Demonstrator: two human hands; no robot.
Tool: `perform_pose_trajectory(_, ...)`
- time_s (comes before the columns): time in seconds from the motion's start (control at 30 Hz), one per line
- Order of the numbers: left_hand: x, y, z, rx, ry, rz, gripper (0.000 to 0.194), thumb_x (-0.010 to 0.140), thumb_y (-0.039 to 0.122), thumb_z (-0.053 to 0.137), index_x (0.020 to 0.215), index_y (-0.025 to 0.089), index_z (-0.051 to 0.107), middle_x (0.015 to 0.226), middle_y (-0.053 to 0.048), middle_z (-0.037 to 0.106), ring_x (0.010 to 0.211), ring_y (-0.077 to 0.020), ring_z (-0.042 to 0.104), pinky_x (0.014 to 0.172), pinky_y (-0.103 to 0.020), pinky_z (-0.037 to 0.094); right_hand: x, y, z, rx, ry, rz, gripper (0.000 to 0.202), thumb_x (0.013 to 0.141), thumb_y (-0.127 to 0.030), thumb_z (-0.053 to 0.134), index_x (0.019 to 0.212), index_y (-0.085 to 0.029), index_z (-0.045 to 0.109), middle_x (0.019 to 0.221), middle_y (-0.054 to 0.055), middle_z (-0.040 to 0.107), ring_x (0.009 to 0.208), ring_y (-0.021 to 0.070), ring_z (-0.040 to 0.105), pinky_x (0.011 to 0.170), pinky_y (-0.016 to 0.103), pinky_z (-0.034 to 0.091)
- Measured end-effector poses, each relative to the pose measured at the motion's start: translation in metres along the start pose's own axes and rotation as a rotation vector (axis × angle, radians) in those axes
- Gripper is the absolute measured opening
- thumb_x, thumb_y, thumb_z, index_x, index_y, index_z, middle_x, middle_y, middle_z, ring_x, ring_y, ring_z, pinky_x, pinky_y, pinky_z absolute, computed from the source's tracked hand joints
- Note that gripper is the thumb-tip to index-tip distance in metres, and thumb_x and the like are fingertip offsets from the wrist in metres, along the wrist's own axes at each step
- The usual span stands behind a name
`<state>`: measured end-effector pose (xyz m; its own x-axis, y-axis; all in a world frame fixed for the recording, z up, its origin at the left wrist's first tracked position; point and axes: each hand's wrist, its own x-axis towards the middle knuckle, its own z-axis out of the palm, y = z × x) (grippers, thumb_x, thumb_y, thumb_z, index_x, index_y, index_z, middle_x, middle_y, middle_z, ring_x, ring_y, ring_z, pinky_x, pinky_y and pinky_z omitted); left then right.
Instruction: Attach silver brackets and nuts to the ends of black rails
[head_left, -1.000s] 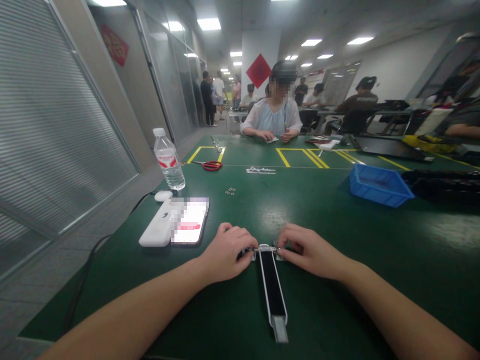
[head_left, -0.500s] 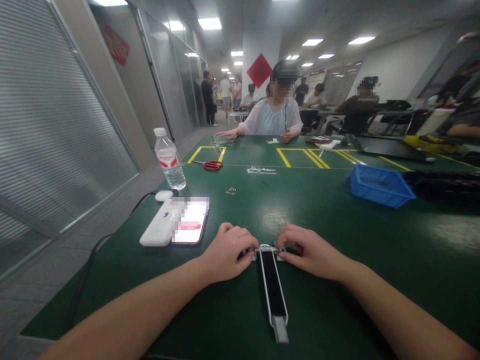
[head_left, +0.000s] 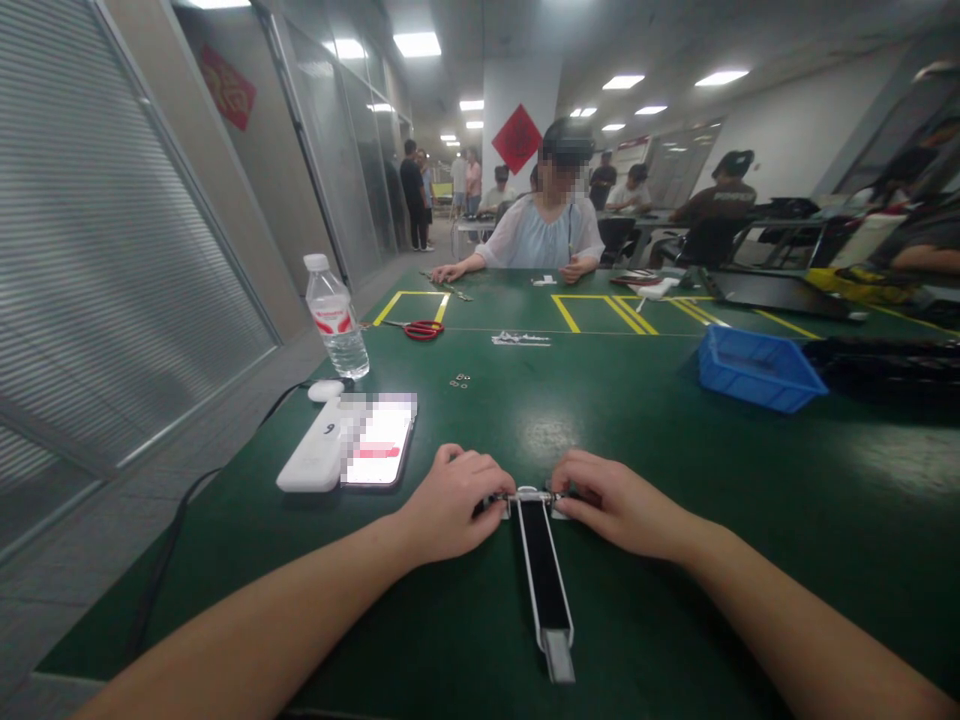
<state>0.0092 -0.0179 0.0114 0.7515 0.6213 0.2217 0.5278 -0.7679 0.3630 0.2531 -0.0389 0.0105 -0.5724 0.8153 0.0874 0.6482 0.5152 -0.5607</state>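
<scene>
A long, narrow piece with a white frame and a black strip (head_left: 545,565) lies on the table in front of me, a flat metal tab (head_left: 559,657) at its near end. Across its far end runs a thin metal crossbar (head_left: 531,496) with small fittings at both sides. My left hand (head_left: 455,503) pinches the bar's left end between thumb and fingers. At the right end, my right hand (head_left: 616,500) is closed in the same way. The fingers partly hide both fittings.
Left of my hands lie a phone (head_left: 381,440), a white power bank (head_left: 309,455) and a water bottle (head_left: 337,318). Small metal rings (head_left: 460,380), thin strips (head_left: 520,340) and red-handled scissors (head_left: 424,330) lie farther off. A blue bin (head_left: 761,368) stands right; a person (head_left: 541,225) sits opposite.
My hands hold almost the same pose on the crossbar. Across the table, the other person's hand on the left has shifted, along with the small chain-like piece by it.
</scene>
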Motion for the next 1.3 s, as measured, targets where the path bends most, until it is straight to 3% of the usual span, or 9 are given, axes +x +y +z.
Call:
perform_pose_trajectory(0.4, -0.001, -0.001, 0.002, -0.012, 0.003, 0.001, 0.015, 0.082, 0.013, 0.053, 0.093, 0.021, 0.06, 0.095, 0.0, 0.066, 0.093, -0.0186, 0.058, 0.087, -0.038, 0.028, 0.001, -0.001, 0.002, -0.027, -0.012, 0.02, 0.007, 0.09, -0.014, 0.048, 0.088, -0.017, 0.055, 0.09, 0.004, 0.053, 0.08, 0.0151, 0.052, 0.071, 0.027, 0.042)
perform_pose_trajectory(0.6, -0.001, 0.0, 0.0, -0.002, 0.006, 0.005, 0.015, 0.082, 0.014, 0.051, 0.093, 0.021, 0.06, 0.095, -0.001, 0.066, 0.094, -0.0195, 0.058, 0.087, -0.038, 0.028, 0.0, -0.008, 0.0, -0.06, 0.061, 0.05, 0.007, 0.087, -0.022, 0.054, 0.09, -0.017, 0.058, 0.085, 0.004, 0.056, 0.074, 0.0152, 0.053, 0.066, 0.026, 0.041)
perform_pose_trajectory(0.77, -0.002, -0.002, 0.0, -0.002, 0.031, 0.023, 0.016, 0.079, 0.016, 0.052, 0.092, 0.02, 0.061, 0.094, -0.002, 0.066, 0.093, -0.0203, 0.058, 0.087, -0.039, 0.028, -0.002, -0.04, 0.007, -0.098, 0.074, 0.299, 0.044, 0.088, -0.042, 0.054, 0.122, -0.015, 0.049, 0.064, 0.0, 0.059, 0.056, 0.0159, 0.055, 0.052, 0.025, 0.033)
perform_pose_trajectory(0.87, -0.002, -0.002, 0.0, 0.006, 0.043, 0.037, 0.018, 0.078, 0.016, 0.05, 0.092, 0.02, 0.061, 0.093, -0.001, 0.067, 0.092, -0.02, 0.059, 0.087, -0.039, 0.029, -0.002, -0.061, 0.018, -0.154, 0.023, 0.342, 0.072, 0.087, -0.051, 0.052, 0.142, -0.01, 0.031, 0.074, 0.007, 0.067, 0.063, 0.0217, 0.062, 0.055, 0.028, 0.037)
perform_pose_trajectory(0.97, -0.002, -0.002, -0.001, 0.025, 0.052, 0.043, 0.02, 0.079, 0.015, 0.047, 0.092, 0.02, 0.061, 0.093, -0.001, 0.068, 0.091, -0.0192, 0.059, 0.087, -0.039, 0.029, 0.002, -0.074, 0.029, -0.193, -0.007, 0.363, 0.086, 0.084, -0.056, 0.052, 0.148, -0.008, 0.021, 0.09, 0.015, 0.07, 0.075, 0.0297, 0.066, 0.061, 0.033, 0.042)
perform_pose_trajectory(1.1, -0.002, -0.003, -0.001, 0.028, 0.101, 0.026, 0.022, 0.079, 0.014, 0.045, 0.092, 0.02, 0.062, 0.094, -0.003, 0.068, 0.088, -0.0192, 0.058, 0.085, -0.038, 0.03, 0.01, -0.081, 0.035, -0.234, -0.043, 0.448, 0.091, 0.082, -0.048, 0.055, 0.151, -0.006, 0.012, 0.095, 0.018, 0.069, 0.08, 0.0343, 0.066, 0.064, 0.037, 0.043)
perform_pose_trajectory(1.2, -0.002, -0.005, -0.001, 0.028, 0.128, 0.02, 0.021, 0.082, 0.014, 0.045, 0.094, 0.02, 0.061, 0.096, -0.003, 0.068, 0.089, -0.0194, 0.059, 0.085, -0.039, 0.029, 0.013, -0.079, 0.033, -0.252, -0.05, 0.473, 0.089, 0.078, -0.032, 0.054, 0.152, -0.007, 0.01, 0.093, 0.016, 0.069, 0.079, 0.0321, 0.066, 0.064, 0.035, 0.042)
perform_pose_trajectory(1.3, -0.002, -0.009, -0.002, 0.04, 0.15, 0.009, 0.019, 0.083, 0.015, 0.046, 0.095, 0.02, 0.06, 0.098, -0.003, 0.068, 0.092, -0.0195, 0.059, 0.086, -0.039, 0.029, 0.008, -0.067, 0.029, -0.254, 0.013, 0.463, 0.088, 0.075, -0.025, 0.053, 0.151, -0.009, 0.012, 0.087, 0.012, 0.068, 0.075, 0.0283, 0.065, 0.062, 0.032, 0.04)
